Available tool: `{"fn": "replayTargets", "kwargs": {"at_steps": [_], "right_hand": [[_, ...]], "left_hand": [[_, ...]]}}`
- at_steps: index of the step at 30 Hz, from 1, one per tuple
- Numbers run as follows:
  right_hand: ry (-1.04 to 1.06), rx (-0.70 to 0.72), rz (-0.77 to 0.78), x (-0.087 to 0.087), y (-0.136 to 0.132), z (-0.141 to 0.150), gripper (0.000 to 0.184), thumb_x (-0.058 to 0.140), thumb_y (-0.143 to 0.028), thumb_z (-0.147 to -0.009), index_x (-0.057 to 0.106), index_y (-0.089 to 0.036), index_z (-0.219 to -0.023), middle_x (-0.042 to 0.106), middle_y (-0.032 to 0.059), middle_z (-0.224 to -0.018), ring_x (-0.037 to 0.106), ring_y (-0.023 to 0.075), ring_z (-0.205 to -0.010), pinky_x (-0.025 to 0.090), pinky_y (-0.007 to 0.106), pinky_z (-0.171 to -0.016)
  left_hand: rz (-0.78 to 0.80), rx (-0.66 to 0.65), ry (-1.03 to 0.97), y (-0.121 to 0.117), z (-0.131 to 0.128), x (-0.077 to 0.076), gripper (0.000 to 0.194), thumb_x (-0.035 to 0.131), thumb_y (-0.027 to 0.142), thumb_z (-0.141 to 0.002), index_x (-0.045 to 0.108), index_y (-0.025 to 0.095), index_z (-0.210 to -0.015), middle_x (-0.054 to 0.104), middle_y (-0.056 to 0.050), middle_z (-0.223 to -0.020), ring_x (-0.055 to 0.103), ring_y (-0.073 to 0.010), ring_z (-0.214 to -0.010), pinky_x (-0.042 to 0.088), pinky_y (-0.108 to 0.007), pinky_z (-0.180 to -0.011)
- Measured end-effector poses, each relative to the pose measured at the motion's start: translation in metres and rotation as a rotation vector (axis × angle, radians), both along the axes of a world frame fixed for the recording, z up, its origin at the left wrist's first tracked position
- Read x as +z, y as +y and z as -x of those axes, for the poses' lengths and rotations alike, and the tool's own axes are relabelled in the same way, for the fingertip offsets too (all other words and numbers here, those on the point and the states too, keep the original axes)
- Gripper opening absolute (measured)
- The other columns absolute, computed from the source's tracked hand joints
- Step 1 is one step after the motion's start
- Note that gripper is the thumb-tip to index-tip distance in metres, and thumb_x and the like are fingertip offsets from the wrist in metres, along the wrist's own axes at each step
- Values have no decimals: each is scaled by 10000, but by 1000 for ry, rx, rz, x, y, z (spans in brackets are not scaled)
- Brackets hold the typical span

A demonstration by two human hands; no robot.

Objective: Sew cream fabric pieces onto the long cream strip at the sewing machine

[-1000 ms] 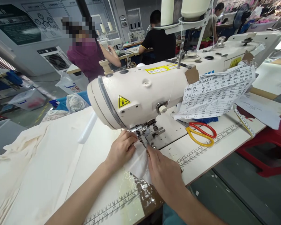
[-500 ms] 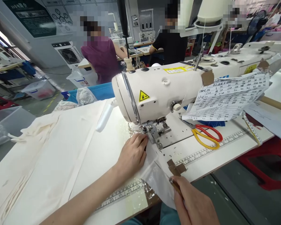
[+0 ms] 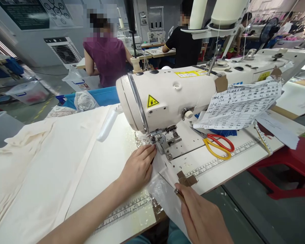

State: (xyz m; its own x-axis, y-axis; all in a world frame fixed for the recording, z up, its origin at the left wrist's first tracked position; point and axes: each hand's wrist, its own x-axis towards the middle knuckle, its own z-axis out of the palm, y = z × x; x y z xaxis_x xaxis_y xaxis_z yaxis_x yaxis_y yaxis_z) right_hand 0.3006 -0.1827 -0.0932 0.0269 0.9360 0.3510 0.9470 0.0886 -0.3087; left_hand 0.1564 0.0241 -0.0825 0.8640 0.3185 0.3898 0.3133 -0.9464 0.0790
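My left hand [image 3: 138, 167] lies on a small white fabric piece [image 3: 160, 176], fingers curled, with the fingertips pressed right beside the presser foot [image 3: 159, 140] of the white sewing machine [image 3: 173, 95]. My right hand [image 3: 202, 217] is at the table's near edge, closed round a thin pointed tool [image 3: 171, 186] whose metal tip rests on the fabric. The fabric hangs over the table edge between my hands.
Red and yellow scissors [image 3: 218, 144] lie right of the needle plate. A handwritten sheet [image 3: 240, 105] is taped to the machine. Cream cloth [image 3: 40, 159] covers the table's left. A red stool [image 3: 292, 166] stands at the right. Two people work behind.
My right hand has drawn back from the needle to the table edge with the pointed tool in it. My left hand stays beside the presser foot. The view shifted slightly.
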Motion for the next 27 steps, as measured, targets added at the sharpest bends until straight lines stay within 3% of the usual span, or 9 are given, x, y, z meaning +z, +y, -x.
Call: {"fn": "replayTargets", "kwargs": {"at_steps": [7, 18, 27], "right_hand": [[-58, -16, 18, 11, 10, 0, 365, 294, -115, -1001, 525, -93, -1284, 760, 138, -1045, 764, 234, -829, 627, 287, -553], [-21, -36, 50, 12, 23, 0, 358, 349, -88, -975, 521, -94, -1289, 745, 141, -1041, 752, 250, -836, 628, 319, -574], [10, -31, 74, 11, 30, 1, 357, 345, -98, -995, 491, -103, -1321, 721, 139, -1075, 733, 245, -877, 617, 318, -614]], "left_hand": [[2, 49, 29, -4, -3, -3, 464, 367, 115, -924, 558, 15, -1335, 585, -182, -1347, 486, -321, -1304, 500, -518, -1063], [-95, 69, 90, -9, -3, 2, 450, 342, 197, -965, 524, 19, -1337, 566, -197, -1341, 487, -323, -1282, 480, -479, -1039], [-88, 58, 90, -19, -2, 3, 452, 341, 198, -964, 508, 34, -1351, 537, -208, -1374, 460, -332, -1311, 471, -475, -1012]]}}
